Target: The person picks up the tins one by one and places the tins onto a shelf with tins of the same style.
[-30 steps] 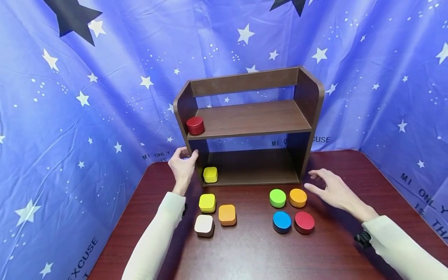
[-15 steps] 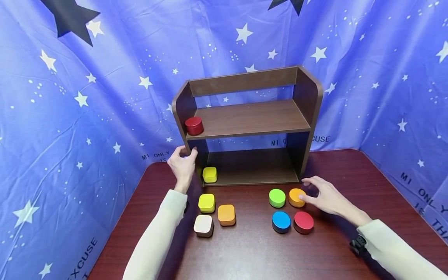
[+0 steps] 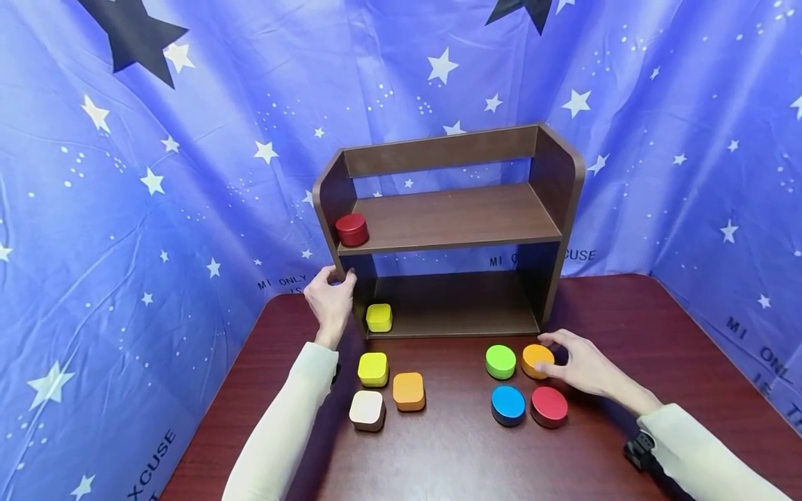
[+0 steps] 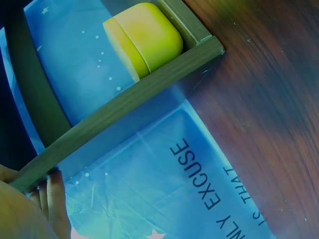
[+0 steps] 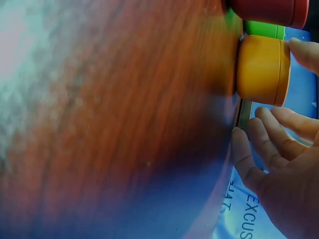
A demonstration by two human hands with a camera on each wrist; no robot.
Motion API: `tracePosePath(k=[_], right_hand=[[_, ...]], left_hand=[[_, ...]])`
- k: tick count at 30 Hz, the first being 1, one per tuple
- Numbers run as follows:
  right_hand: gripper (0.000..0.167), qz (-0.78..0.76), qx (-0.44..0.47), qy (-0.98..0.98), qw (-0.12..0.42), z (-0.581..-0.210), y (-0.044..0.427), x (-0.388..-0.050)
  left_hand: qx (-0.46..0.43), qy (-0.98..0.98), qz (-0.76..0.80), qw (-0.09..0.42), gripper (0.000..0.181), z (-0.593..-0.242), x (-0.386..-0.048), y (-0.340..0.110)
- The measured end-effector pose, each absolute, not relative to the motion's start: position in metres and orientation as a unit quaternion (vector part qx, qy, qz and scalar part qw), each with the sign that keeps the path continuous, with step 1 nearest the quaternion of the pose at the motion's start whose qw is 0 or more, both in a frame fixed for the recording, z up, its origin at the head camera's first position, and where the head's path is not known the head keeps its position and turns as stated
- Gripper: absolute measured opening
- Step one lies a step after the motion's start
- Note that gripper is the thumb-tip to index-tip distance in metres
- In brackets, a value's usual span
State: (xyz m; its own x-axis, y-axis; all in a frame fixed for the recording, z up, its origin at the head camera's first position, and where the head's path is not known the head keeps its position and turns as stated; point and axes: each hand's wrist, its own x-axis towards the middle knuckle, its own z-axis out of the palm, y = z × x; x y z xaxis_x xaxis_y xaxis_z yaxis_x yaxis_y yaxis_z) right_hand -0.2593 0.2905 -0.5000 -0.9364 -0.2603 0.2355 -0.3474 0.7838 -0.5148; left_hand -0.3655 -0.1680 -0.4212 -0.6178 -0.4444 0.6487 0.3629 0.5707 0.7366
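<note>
My left hand (image 3: 331,300) grips the left side panel of a brown two-tier shelf (image 3: 464,216), thumb on the inner face and fingers outside. In the left wrist view that panel's edge runs between thumb and fingers, with a yellow square tin (image 4: 149,37) standing inside it. Over at the right, my right hand (image 3: 585,363) is spread around an orange round tin (image 3: 537,358) on the table. The right wrist view has the thumb at the lid's edge of this orange tin (image 5: 261,69), while the other fingers stay slightly apart from its side.
A red round tin (image 3: 352,229) sits at the upper shelf's left end. Beside the orange tin stand green (image 3: 500,362), blue (image 3: 508,406) and red (image 3: 549,407) round tins. Yellow (image 3: 373,369), orange (image 3: 409,392) and pale-topped (image 3: 367,410) square tins are front left.
My right hand has moved left from beside the shelf to the orange round tin, thumb coming over its near edge. The left hand keeps its hold on the shelf panel.
</note>
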Motion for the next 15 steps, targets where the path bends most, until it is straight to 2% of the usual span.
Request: tracePosePath(k=[8, 15], right_hand=[[0.065, 0.286, 0.168, -0.942, 0.049, -0.5034, 0.2879, -0.2582], [0.064, 0.277, 0.181, -0.942, 0.054, -0.5042, 0.2867, -0.2607]], left_hand=[[0.023, -0.776, -0.466, 0.424, 0.017, -0.4225, -0.3652, -0.171], [0.027, -0.785, -0.465, 0.41, 0.017, -0.4195, -0.3656, -0.1728]])
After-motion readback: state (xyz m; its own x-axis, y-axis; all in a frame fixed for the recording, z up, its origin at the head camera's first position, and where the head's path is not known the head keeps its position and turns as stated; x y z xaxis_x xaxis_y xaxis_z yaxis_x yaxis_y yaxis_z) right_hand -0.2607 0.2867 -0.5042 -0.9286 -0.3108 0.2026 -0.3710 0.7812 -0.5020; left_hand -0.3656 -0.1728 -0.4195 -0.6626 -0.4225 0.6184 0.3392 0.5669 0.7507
